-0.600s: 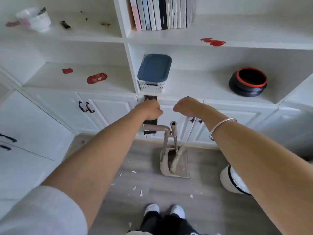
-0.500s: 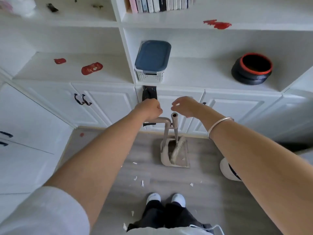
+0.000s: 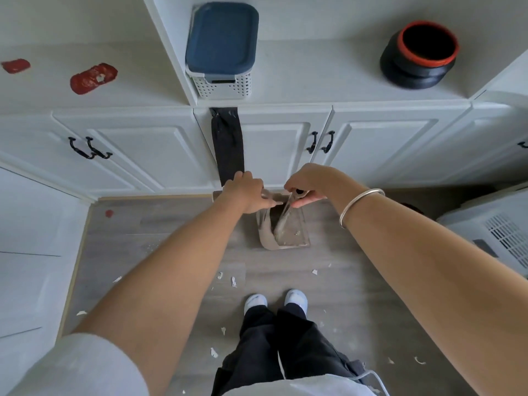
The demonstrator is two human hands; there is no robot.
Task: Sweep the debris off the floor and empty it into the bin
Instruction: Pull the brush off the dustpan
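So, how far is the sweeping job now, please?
Nothing looks swept yet: white debris scraps lie scattered on the grey floor. In hand: the left hand grips the dustpan handle and the right hand closes on the broom handle, with the broom resting in the dustpan. Left: separating them, sweeping, and emptying into the bin, which cannot be identified for sure.

floor point(image 3: 160, 224): grey wood-look planks, matt
dustpan point(image 3: 288, 230): beige plastic, kinda smooth
bracelet point(image 3: 360, 205): shiny metal
cabinets point(image 3: 148, 150): white painted, satin-ish
basket point(image 3: 223, 85): white perforated plastic
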